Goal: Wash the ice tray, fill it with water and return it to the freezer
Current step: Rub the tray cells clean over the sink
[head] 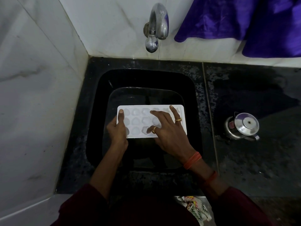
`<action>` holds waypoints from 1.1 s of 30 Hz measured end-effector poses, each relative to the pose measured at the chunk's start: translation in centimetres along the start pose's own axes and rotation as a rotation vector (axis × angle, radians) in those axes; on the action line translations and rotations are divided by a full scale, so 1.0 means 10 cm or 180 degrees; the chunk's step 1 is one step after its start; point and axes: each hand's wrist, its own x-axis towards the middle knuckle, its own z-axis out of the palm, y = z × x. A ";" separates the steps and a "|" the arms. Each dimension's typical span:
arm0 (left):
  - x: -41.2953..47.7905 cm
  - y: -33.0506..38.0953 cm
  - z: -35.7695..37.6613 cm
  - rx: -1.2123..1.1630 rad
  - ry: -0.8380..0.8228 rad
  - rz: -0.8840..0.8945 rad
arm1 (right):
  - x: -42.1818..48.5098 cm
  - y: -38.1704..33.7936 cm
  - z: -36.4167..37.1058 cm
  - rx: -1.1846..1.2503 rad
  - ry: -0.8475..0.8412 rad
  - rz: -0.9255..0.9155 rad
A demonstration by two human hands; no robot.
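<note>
A white ice tray [138, 118] with rows of shaped cells is held level over the black sink [104, 88]. My left hand [118, 129] grips its left end, thumb on top of the rim. My right hand [167, 129] lies flat on the tray's right half, fingers spread, with fingertips pressing into the cells; it covers several of them. The steel tap [157, 25] juts from the wall above the sink; no stream of water shows from it.
A wet black stone counter [244, 88] runs to the right, with a small steel kettle [241, 126] on it. A purple cloth [244, 20] hangs at the upper right. White tiled walls close the left and back.
</note>
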 end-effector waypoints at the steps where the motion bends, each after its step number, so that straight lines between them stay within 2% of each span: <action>1: 0.00 0.00 0.00 0.0003 -0.0005 0.0002 | 0.00 -0.01 0.00 0.0005 -0.0036 0.0009; 7: -0.02 -0.02 0.01 0.0062 0.0053 0.0015 | 0.00 -0.09 0.02 0.0112 -0.0184 -0.0034; 12: -0.02 -0.01 -0.02 0.0075 0.0017 0.0053 | 0.01 -0.09 -0.02 0.0159 -0.0103 -0.0139; 21: -0.06 0.00 0.01 0.0078 0.0011 0.0083 | 0.00 -0.18 0.00 -0.0057 -0.0358 -0.0129; 28: -0.05 0.00 -0.01 0.0073 -0.0040 0.0074 | 0.00 -0.14 -0.03 -0.0004 -0.0172 -0.0124; 33: -0.08 0.00 0.01 0.0058 -0.0053 0.0049 | 0.01 -0.16 0.01 -0.0077 -0.0353 -0.0072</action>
